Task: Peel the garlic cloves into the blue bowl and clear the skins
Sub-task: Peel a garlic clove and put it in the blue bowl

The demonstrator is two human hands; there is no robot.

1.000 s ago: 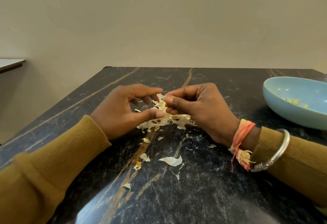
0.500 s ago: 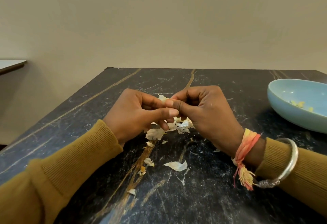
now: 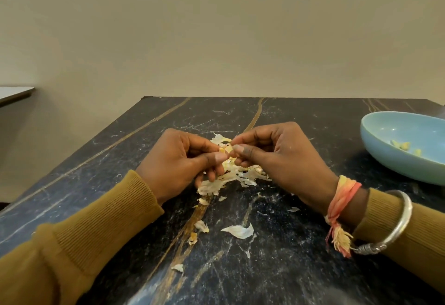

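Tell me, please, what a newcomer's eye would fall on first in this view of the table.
The eye goes first to the left hand and right hand meeting at mid-table, both pinching a small garlic clove above a pale heap of skins. Next comes the blue bowl at the right edge, holding a few peeled pieces. Loose skin flakes lie scattered on the dark marble table nearer the person.

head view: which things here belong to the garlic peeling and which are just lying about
Job: garlic clove, pinched by left hand and right hand; skin pile under them; loose skins nearer the person; blue bowl with peeled cloves.
Not the job: silver bangle and orange thread on the right wrist; white ledge at far left.
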